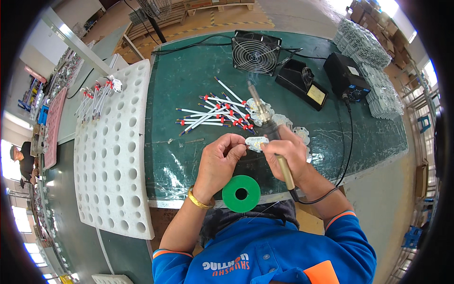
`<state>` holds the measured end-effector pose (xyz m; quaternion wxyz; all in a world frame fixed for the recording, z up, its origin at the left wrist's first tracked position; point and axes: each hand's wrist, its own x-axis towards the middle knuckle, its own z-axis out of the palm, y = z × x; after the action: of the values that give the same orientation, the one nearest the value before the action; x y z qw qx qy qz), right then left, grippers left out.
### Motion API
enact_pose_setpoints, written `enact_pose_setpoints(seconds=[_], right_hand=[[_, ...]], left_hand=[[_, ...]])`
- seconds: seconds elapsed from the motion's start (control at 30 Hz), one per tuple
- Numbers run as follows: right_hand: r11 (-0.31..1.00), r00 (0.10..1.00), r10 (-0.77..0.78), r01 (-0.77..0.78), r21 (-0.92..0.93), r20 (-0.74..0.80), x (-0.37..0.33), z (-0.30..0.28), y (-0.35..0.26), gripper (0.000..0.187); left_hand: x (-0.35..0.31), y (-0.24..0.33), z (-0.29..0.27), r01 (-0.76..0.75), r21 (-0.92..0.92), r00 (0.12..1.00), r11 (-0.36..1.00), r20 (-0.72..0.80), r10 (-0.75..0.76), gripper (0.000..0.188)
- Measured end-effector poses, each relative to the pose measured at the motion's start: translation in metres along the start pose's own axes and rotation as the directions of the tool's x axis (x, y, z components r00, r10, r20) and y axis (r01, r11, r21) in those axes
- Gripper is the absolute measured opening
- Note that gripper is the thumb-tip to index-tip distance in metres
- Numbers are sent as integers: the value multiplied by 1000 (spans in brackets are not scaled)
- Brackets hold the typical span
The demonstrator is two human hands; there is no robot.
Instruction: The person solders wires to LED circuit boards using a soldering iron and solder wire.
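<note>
A small white circuit board (257,143) is between my two hands. My left hand (218,158) pinches its left end between thumb and fingers. My right hand (289,154) is closed around a soldering iron (269,128), whose hot end points away from me toward the fan; the thumb side of that hand touches the board's right end. Beyond my hands lies a loose pile of white wires with red rings (215,113). More pale boards (280,120) lie beside and partly behind the iron and my right hand. A green solder spool (241,193) sits below my hands at the table's edge.
A black fan (256,56) stands at the back with faint smoke before it. Right of it are an iron stand with a sponge (302,85), a black soldering station (346,75) and stacked boards (378,85). A white foam panel with holes (111,156) lies left. The iron's cord loops right.
</note>
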<state>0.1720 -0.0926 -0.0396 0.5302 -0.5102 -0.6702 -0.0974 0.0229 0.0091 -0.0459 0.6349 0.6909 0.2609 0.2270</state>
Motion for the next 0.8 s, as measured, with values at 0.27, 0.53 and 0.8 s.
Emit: enact_pose_setpoints(seconds=[0.27, 0.53, 0.8], right_hand=[[992, 986, 122, -117, 45, -117, -3, 4, 3, 25], [983, 986, 165, -163, 83, -17, 3, -1, 4, 24], [970, 978, 208, -208, 122, 15, 4, -2, 4, 24]], left_hand=[[-2, 4, -2, 78, -232, 995, 969, 77, -61, 10], [-1, 15, -2, 46, -25, 996, 999, 80, -43, 22], [-4, 18, -4, 29, 51, 999, 998, 43, -31, 16]])
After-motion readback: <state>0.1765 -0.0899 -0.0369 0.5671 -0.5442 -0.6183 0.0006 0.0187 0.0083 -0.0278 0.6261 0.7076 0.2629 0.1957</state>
